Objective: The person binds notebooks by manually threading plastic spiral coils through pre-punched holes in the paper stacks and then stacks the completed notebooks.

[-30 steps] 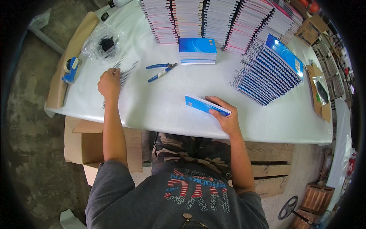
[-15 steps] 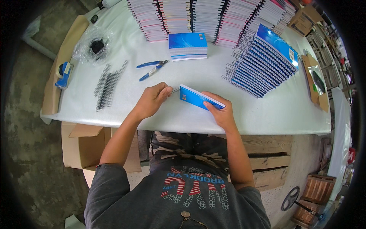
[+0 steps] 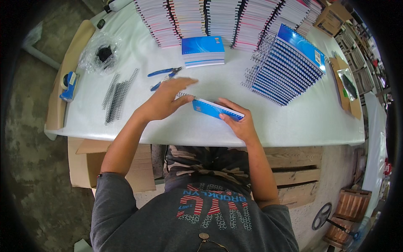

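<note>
Booklet point(image 3: 215, 110), right hand point(image 3: 242, 122) holding, blurred label point(image 3: 198, 108), possibly orange

A blue tape dispenser point(image 3: 70, 90) stands beside a brown roll point(image 3: 72, 58), near crumpled clear plastic point(image 3: 90, 54).

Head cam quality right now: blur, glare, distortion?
Head view: left hand smeared toward the finger ends, blue pad in the right hand reads sharper; head view: bright glare on the top cover of the spiral-bound stack; head view: fisheye bows the table's front edge, corners black.
</note>
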`<action>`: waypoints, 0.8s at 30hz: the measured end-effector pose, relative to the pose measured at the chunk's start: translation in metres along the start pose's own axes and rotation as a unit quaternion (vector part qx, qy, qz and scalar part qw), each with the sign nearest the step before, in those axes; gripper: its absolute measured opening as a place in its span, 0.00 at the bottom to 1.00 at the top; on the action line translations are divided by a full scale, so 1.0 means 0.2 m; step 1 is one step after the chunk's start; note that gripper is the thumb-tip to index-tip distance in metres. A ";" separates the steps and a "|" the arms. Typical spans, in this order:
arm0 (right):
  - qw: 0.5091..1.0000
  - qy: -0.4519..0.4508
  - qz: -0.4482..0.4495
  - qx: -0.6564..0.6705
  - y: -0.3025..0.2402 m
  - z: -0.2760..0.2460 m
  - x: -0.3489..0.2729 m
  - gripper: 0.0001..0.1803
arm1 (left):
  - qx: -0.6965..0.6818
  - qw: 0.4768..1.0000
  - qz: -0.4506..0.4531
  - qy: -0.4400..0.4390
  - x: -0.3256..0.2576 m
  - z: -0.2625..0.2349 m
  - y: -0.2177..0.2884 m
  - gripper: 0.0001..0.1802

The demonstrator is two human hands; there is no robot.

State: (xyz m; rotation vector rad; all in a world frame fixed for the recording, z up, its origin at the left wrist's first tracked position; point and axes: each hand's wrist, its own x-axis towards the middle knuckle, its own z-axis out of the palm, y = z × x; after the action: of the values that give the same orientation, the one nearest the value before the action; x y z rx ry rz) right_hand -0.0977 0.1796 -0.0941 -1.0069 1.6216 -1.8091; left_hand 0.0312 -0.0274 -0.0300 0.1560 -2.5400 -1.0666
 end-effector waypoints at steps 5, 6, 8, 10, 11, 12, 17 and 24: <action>0.998 -0.045 0.026 -0.042 0.05 -0.04 -0.02 0.14 | 0.226 0.963 0.007 -0.144 0.04 -0.01 0.10 0.18; 0.998 -0.047 0.012 -0.050 0.05 -0.03 -0.02 0.14 | 0.227 0.963 0.006 -0.143 0.03 0.00 0.09 0.18; 0.997 -0.046 -0.004 -0.058 0.06 -0.01 -0.03 0.14 | 0.304 0.943 0.133 -0.029 -0.01 0.04 0.06 0.21; 0.997 -0.041 -0.017 -0.069 0.05 0.01 -0.06 0.14 | 0.339 0.929 0.097 -0.114 0.02 0.01 0.12 0.25; 0.995 -0.037 -0.030 -0.083 0.05 0.02 -0.08 0.14 | 0.372 0.905 0.058 -0.196 0.03 0.01 0.14 0.29; 0.994 -0.035 -0.045 -0.094 0.04 0.04 -0.09 0.14 | 0.374 0.904 0.058 -0.197 0.02 0.02 0.14 0.29; 0.993 0.000 -0.076 -0.095 0.05 0.15 -0.16 0.15 | 0.385 0.920 0.072 -0.017 -0.39 0.32 -0.08 0.51; 0.984 -0.041 -0.128 -0.117 0.07 0.26 -0.22 0.18 | 0.534 0.736 0.223 0.351 -0.28 0.20 -0.31 0.59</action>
State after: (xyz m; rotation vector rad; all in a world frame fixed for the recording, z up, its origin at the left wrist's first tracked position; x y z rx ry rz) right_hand -0.0317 0.1791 -0.1163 -1.4345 1.7488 -1.7346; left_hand 0.0636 -0.0301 -0.1162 0.1774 -1.9577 0.6365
